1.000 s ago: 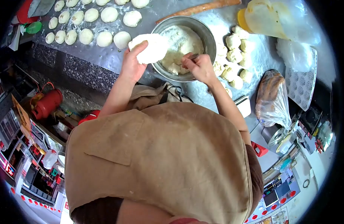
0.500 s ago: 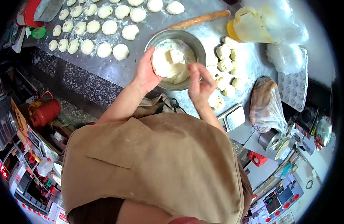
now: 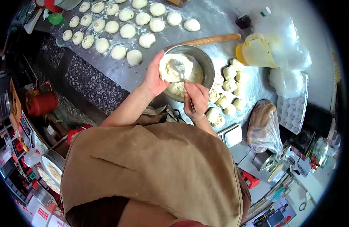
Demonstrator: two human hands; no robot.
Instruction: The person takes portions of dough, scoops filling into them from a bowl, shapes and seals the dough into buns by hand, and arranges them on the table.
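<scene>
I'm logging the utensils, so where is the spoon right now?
In the head view's upper middle, the spoon is in the right hand, its head at the dough in the left hand, over the left part of the metal bowl.

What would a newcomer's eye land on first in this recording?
Probably the broad brown apron, filling the lower middle. Just above it, the left hand holds a piece of dough at the metal bowl, with the spoon in the right hand against it. Rows of pale dough rounds also stand out at upper left.
</scene>
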